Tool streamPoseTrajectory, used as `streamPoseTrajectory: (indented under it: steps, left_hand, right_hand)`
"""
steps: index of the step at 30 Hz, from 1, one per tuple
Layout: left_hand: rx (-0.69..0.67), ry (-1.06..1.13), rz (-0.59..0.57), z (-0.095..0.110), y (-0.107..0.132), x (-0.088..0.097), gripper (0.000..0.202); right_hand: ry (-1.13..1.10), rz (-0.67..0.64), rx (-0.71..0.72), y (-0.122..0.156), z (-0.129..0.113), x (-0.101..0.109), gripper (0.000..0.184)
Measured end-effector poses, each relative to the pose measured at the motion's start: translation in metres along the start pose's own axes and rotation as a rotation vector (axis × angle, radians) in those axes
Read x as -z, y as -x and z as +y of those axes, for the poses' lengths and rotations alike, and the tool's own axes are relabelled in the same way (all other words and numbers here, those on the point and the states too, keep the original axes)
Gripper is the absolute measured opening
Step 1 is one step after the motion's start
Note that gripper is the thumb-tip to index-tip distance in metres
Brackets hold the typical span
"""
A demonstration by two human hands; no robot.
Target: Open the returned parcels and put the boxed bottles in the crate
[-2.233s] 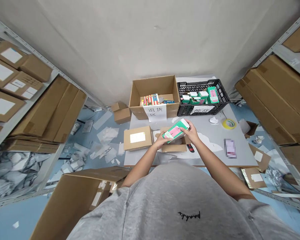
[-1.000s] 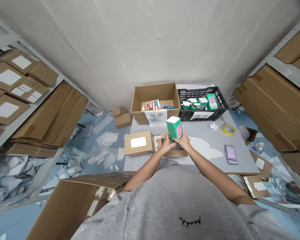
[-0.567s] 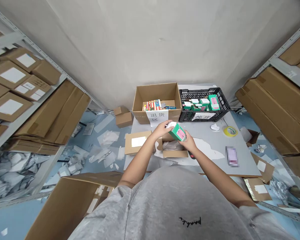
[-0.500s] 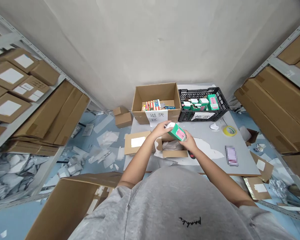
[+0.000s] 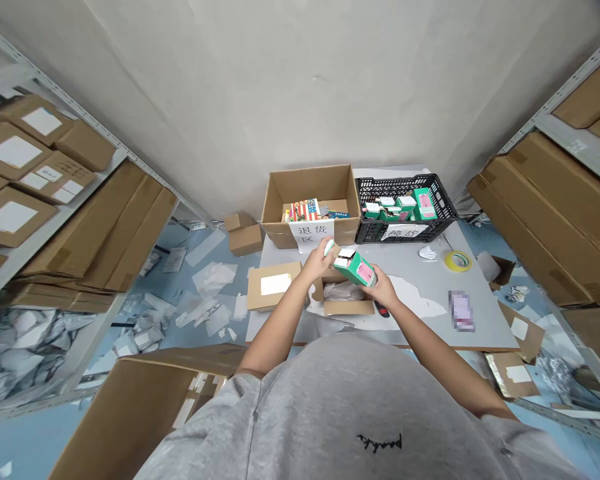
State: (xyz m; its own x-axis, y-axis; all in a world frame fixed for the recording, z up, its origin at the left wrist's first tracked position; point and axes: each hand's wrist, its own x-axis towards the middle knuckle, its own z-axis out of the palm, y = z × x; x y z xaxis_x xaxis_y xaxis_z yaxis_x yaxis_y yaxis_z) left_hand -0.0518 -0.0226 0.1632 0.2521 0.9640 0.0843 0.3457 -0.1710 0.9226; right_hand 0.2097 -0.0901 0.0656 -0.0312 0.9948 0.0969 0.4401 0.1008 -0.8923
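My right hand is closed around the lower end of a green carton with a pink panel. It is tilted, and its white flaps stand open at the upper left end. My left hand pinches a small white-and-green piece beside that opening, with something brownish at its edge; I cannot make out what it is. Below the carton, an open cardboard box holds crumpled pale wrapping. A red and black tool lies partly hidden near my right hand.
A cardboard box with colourful packs and a black crate with several green cartons stand at the table's back. A closed box lies left; yellow tape lies right. Shelves of cartons flank the table; paper litters the floor.
My left hand has drawn away from the carton's top with the small piece between its fingers. The carton's flaps now stand open. My right hand still grips the carton, slightly lower.
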Motion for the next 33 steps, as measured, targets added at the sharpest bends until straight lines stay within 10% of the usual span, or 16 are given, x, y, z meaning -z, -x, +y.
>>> streamPoseTrajectory:
  steps: [4, 10, 22, 26, 33]
  left_hand:
    - [-0.035, -0.164, 0.265, 0.003, 0.006, 0.003, 0.033]
    - [-0.293, -0.232, -0.147, 0.016, 0.010, 0.004, 0.024]
    - [-0.071, 0.094, -0.355, 0.011, 0.008, 0.014, 0.035]
    - [-0.045, 0.005, -0.383, 0.011, 0.007, 0.014, 0.062]
    - [-0.158, -0.181, -0.300, 0.006, 0.000, 0.004, 0.043]
  right_hand:
    - [-0.013, 0.006, -0.014, 0.002, 0.002, 0.001, 0.068]
    - [-0.004, 0.001, 0.008, 0.003, -0.003, 0.001, 0.068]
    - [0.041, 0.016, -0.006, 0.006, -0.002, 0.009, 0.071]
    - [0.071, 0.004, 0.005, 0.006, 0.005, 0.009, 0.072]
    - [0.192, -0.027, 0.080, 0.001, 0.002, 0.018, 0.071]
